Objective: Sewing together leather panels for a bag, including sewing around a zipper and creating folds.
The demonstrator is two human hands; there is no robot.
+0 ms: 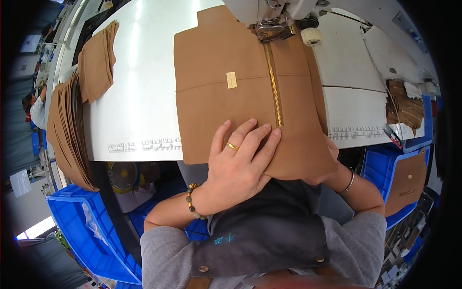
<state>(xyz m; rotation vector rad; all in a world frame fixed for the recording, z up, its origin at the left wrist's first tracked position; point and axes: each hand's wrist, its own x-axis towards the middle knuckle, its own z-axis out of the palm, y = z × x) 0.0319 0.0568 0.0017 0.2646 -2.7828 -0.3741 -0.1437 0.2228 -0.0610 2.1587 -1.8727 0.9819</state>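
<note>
Zipper seam under the needle

Brown fabric panel [226, 96] lies on the white table [139, 96], its gold zipper [273, 82] at the presser foot [272, 30]. Left hand [238, 164] presses flat, fingers spread; right hand [332, 164] hides beneath, grip unclear. Stitching seems underway; feeding straight likely matters next.

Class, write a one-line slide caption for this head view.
Left hand presses brown fabric panel with brass zipper under the sewing machine.

1. The right hand [321, 179] lies almost wholly hidden under the brown fabric panel with a brass zipper [250, 96].
2. The white sewing machine head [269, 12] is cut off by the top edge.
3. The blue plastic crate [89, 231] fades into the dark rim.
</note>
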